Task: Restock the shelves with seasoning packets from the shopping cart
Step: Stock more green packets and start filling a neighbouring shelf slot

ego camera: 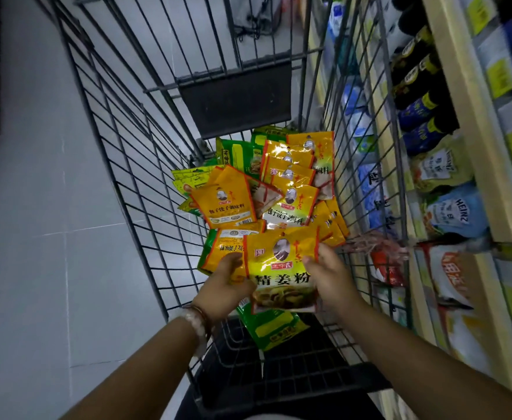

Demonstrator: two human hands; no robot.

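A: What are the hands doing over the shopping cart (118, 165)?

B: Both are holding up one yellow seasoning packet (282, 268), the one with large dark characters across its middle. The left hand (224, 283) is gripping its left edge, fingers curling behind and thumb lying on the front. The right hand (329, 275) is pinching the right edge near the top corner.

A: So both grips are grasping the same packet?

B: Yes, each grip is closing on a side of it, and it is facing the camera upright, just above the near end of the cart.

A: Where are the other packets sitting?

B: A loose pile of yellow packets (285, 192) is lying in the cart's basket beyond the hands, overlapping one another. Green packets (236, 154) are showing at the far edge of the pile, and another green packet (271, 327) is lying below the held one, near the cart's handle end.

A: And the shelves (461, 140)?

B: They are running along the right side of the cart, carrying dark bottles (415, 74) higher up and pale pouches (453, 213) below. The view there is blurring, so labels are mostly unreadable. A bracelet (198, 321) is sitting on the left wrist.
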